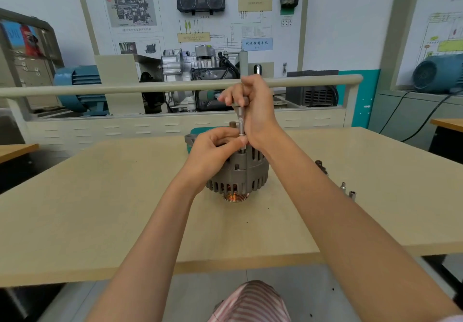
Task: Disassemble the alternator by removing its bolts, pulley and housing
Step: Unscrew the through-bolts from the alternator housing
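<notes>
Easily slipping off the bolt (pixel 242 150) if tilted: driver (pixel 241 123) gripped by right hand (pixel 253 106), left hand (pixel 215 150) pinching its tip atop the alternator (pixel 238 171).

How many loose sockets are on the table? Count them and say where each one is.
2. One socket stands right of the alternator, near the right forearm; the other socket stands just beside it, nearer the person. More may be hidden behind the arms.
</notes>
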The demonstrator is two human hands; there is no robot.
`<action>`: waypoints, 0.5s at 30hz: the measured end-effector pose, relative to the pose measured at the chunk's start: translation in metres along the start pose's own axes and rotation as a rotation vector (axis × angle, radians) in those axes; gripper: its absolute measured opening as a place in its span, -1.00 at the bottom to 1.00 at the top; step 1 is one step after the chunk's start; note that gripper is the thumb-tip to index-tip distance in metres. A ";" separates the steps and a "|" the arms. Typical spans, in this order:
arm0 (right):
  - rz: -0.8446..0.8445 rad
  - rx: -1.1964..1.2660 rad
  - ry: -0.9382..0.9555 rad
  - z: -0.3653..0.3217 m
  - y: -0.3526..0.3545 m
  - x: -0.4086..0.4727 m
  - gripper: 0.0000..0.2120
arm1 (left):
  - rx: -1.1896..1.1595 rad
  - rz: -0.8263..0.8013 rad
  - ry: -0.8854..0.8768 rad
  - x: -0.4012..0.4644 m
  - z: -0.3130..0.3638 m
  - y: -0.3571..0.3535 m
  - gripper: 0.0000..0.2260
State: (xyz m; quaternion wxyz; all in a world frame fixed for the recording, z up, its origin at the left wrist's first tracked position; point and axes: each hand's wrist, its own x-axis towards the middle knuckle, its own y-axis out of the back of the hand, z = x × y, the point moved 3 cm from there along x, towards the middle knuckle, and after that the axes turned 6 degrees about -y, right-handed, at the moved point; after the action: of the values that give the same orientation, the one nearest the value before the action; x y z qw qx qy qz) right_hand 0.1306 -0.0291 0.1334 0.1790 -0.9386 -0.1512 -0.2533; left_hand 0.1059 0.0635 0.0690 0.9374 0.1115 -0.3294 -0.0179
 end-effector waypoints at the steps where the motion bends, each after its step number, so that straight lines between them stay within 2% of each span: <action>1: 0.048 -0.029 0.017 0.001 0.000 -0.001 -0.47 | 0.001 0.011 0.005 0.000 0.000 0.000 -0.92; 4: 0.204 -0.219 0.151 0.005 -0.001 -0.013 -0.58 | 0.027 -0.004 -0.012 0.001 -0.002 -0.001 -0.90; 7: 0.420 -0.732 0.399 0.007 -0.008 -0.029 -0.78 | 0.030 0.010 -0.035 0.000 -0.002 0.000 -0.75; 9: 0.590 -1.065 0.456 0.008 -0.015 -0.033 -0.84 | 0.051 0.040 -0.022 0.000 -0.003 0.001 -0.70; 10: 0.625 -1.116 0.463 0.009 -0.018 -0.034 -0.84 | 0.059 0.048 -0.020 0.000 -0.004 0.001 -0.71; 11: 0.627 -1.097 0.473 0.009 -0.020 -0.034 -0.84 | 0.061 0.053 -0.020 -0.001 -0.004 0.001 -0.72; 13: 0.553 -0.906 0.471 0.006 -0.021 -0.031 -0.80 | 0.052 0.053 -0.033 -0.001 -0.002 0.000 -0.70; 15: 0.439 -0.681 0.381 0.003 -0.019 -0.024 -0.64 | 0.031 0.025 -0.045 -0.002 0.000 0.000 -0.69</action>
State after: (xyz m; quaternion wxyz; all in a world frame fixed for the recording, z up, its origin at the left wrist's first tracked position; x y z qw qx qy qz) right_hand 0.1053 -0.0153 0.1230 -0.0659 -0.8906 0.1790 -0.4129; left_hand 0.1043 0.0636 0.0677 0.9280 0.1217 -0.3520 -0.0036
